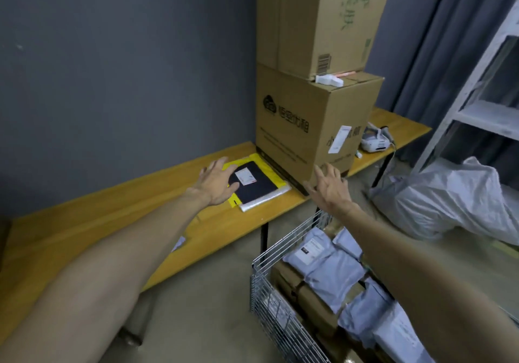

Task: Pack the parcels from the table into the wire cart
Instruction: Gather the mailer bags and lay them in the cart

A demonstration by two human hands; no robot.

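The long wooden desk (84, 222) runs along a grey wall, and the landmark on it is the big box (297, 127), a brown carton with dark print and a white label on its right face. Left of the big box, the left hand (216, 184) hovers with its grip apart, fingers spread and holding nothing, over the left edge of a flat parcel (258, 186). Whether it touches the parcel cannot be told. This parcel, dark with a white label and wrapped in clear plastic, lies on a yellow mailer (254, 159) whose far corner is tucked against the foot of the big box. A second carton (317, 20) stands on top of the big box. At the big box's near bottom corner is the right hand (330, 186), its grip also apart, straight fingers laid against the cardboard. Below and in front of the big box, on the floor, stands the wire cart (269, 287). It is packed with grey mailer bags (323, 267) lying over brown parcels (295, 284). Right of the big box, a white device (375, 139) sits on the desk, and farther right a white sack (449, 202) slumps on the floor beside a white shelf (477, 110).
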